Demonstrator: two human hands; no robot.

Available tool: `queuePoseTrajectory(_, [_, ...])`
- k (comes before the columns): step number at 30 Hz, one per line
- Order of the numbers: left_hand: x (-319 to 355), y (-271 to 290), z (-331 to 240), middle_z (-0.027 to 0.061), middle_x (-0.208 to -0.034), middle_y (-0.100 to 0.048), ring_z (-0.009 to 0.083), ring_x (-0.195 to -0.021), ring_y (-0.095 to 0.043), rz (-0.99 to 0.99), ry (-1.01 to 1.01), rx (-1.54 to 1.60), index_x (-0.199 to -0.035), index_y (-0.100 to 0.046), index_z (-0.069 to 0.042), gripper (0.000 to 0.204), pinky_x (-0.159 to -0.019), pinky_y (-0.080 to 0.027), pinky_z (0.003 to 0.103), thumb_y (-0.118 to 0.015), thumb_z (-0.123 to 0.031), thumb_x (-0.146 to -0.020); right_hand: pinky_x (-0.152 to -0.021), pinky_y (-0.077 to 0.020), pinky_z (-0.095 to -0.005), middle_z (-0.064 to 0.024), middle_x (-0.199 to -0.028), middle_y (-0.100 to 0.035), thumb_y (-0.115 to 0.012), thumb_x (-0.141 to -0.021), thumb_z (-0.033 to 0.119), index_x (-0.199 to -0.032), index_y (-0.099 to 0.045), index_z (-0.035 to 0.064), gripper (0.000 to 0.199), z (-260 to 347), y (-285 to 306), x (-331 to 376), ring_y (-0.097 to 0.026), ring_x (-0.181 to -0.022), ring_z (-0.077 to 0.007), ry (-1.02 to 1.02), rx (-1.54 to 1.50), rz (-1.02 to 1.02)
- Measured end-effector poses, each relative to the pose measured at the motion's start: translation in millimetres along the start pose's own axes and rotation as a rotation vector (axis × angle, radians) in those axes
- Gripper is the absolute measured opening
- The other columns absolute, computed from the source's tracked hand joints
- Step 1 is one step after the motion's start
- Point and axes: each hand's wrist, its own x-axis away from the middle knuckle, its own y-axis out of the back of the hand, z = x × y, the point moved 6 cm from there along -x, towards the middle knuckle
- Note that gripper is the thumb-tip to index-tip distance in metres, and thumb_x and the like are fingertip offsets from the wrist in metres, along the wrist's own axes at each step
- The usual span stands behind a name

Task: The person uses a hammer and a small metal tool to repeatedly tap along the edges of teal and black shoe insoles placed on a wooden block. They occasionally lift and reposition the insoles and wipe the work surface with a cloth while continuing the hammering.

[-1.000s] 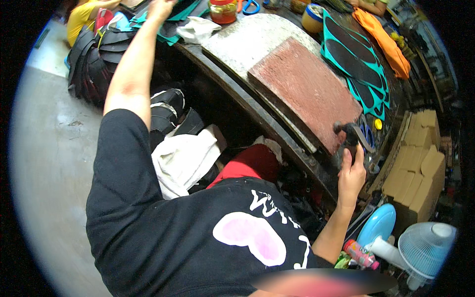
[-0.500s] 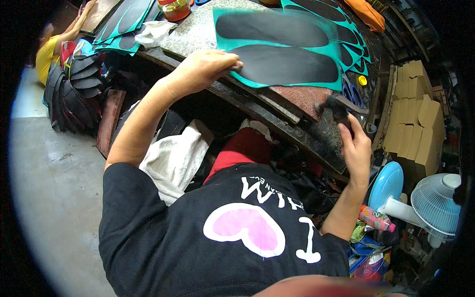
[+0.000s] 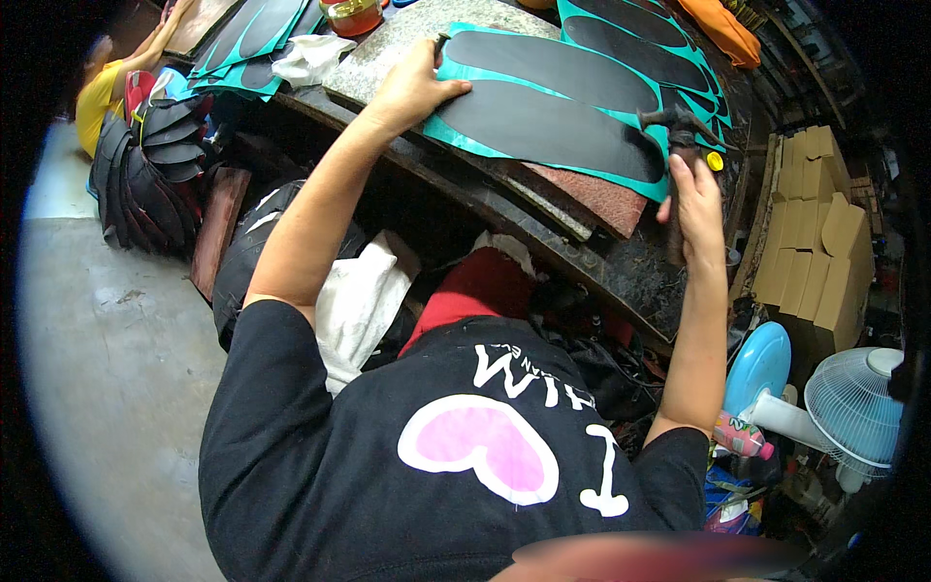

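Observation:
A green sheet (image 3: 543,81) with two long black sole shapes lies on the bench. At its left end my left hand (image 3: 412,92) is closed on the edge, thumb toward the near corner; a small dark bit shows at the fingertips, too little to name. My right hand (image 3: 696,209) is wrapped round the handle of a hammer (image 3: 683,141). The hammer head is over the sheet's right end; I cannot tell whether it touches. Under the sheet lie a pale stone slab (image 3: 388,60) and a reddish slab (image 3: 596,199).
More green sheets with black shapes (image 3: 630,48) lie behind, others (image 3: 254,39) at far left beside a white cloth (image 3: 312,58). A jar (image 3: 351,15) stands at the back. Cardboard boxes (image 3: 815,233) and a fan (image 3: 853,407) are right. Someone in yellow (image 3: 97,105) is far left.
My left hand has moved up and away along the sheet's left end. The sheet has turned, its right end coming nearer. The hammer has moved up, from beside the sheet to over its right end.

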Motion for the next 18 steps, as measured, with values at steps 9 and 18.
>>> queuePoseTrajectory(9, [14, 12, -25, 0.0195, -0.095, -0.060, 0.0365, -0.090, -0.060, 0.019, -0.065, -0.072, -0.098, -0.052, 0.000, 0.046, -0.078, -0.048, 0.044, -0.080, -0.028, -0.074, -0.040, -0.0412, -0.0239, -0.0013, -0.075, -0.055, -0.057, -0.098, 0.029, -0.103, -0.058, 0.0003, 0.029, 4, -10, 59, -0.050, -0.045, -0.0094, -0.074, 0.157, 0.060])
queuePoseTrajectory(18, [33, 18, -38, 0.0172, -0.093, -0.061, 0.0277, -0.084, -0.061, 0.061, -0.006, -0.057, -0.118, -0.051, 0.001, 0.057, -0.077, -0.050, 0.038, -0.080, -0.021, -0.074, -0.041, -0.0408, -0.0230, -0.0027, -0.080, -0.057, -0.055, -0.100, 0.030, -0.106, -0.056, 0.0006, 0.030, -4, -10, 61, -0.049, -0.046, -0.0087, -0.065, 0.032, 0.108])
